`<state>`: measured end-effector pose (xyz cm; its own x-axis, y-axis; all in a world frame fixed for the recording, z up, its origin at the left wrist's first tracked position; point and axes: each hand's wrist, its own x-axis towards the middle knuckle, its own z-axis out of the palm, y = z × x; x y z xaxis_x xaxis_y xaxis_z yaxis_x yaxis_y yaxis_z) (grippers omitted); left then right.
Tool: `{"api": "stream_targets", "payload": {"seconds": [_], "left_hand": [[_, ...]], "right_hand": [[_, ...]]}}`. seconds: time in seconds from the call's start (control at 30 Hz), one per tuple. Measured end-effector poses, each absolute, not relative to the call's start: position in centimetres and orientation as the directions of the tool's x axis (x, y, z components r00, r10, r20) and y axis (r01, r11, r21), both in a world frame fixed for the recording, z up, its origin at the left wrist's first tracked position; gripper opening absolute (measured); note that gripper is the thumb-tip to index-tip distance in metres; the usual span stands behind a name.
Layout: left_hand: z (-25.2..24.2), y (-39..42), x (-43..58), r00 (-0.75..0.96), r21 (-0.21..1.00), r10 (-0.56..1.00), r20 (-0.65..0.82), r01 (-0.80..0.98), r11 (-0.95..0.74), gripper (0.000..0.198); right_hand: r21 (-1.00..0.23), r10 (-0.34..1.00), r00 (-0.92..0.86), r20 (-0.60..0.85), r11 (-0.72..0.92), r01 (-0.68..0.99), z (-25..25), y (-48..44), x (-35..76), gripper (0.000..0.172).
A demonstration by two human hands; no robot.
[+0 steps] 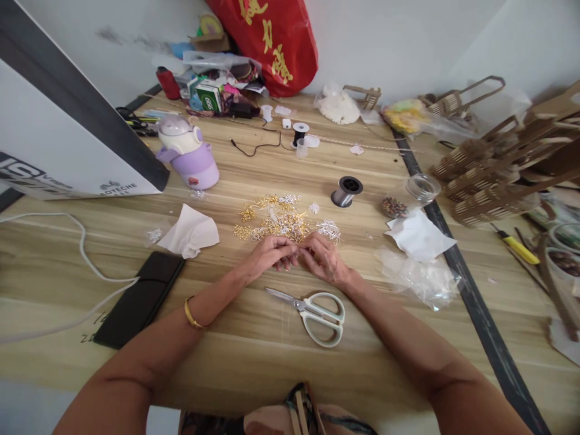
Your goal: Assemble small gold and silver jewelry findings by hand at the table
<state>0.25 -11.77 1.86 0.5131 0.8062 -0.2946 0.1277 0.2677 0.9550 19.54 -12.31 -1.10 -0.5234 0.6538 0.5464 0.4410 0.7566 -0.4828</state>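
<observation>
My left hand [273,251] and my right hand [319,257] meet at the middle of the table, fingertips pinched close together. Whatever they hold between them is too small to make out. Just beyond my fingers lies a spread of gold and silver jewelry findings [283,222], with a cluster of silver pins [328,229] near my right knuckles. Scissors with pale handles [322,317] lie below my hands, blades pointing left. A spool of fine wire [347,191] stands beyond, to the right.
At left are a purple bottle [194,158], a crumpled tissue [190,234] and a black power bank or phone [140,300]. Rightward stand a tipped jar of beads [410,194], clear plastic bags [421,279] and stacked wooden baskets [489,175]. A red bag [281,45] leans behind.
</observation>
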Motion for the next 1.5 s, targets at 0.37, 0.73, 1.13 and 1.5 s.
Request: {"api": "stream_targets", "payload": {"seconds": [0.37, 0.73, 1.13, 1.5], "left_hand": [[1.7, -11.8, 0.3, 0.458, 0.952, 0.836, -0.302, 0.102, 0.288, 0.027], [1.4, -11.7, 0.2, 0.465, 0.956, 0.836, -0.291, 0.097, 0.278, 0.026], [0.9, -11.7, 0.2, 0.454, 0.965, 0.852, -0.263, 0.102, 0.243, 0.022], [0.6, -12.2, 0.8, 0.410, 0.914, 0.912, -0.005, 0.373, -0.162, 0.013]], "right_hand": [[-0.357, 0.596, -0.593, 0.541, 0.801, 0.480, -1.4, -12.7, 19.5, 0.013], [-0.319, 0.583, -0.607, 0.540, 0.809, 0.493, -1.2, -12.7, 19.5, 0.011], [-0.451, 0.619, -0.560, 0.551, 0.785, 0.425, -0.5, -12.6, 19.4, 0.008], [-0.727, 0.813, -0.390, 0.431, 0.570, 0.384, -0.7, -12.2, 19.6, 0.017]]}}
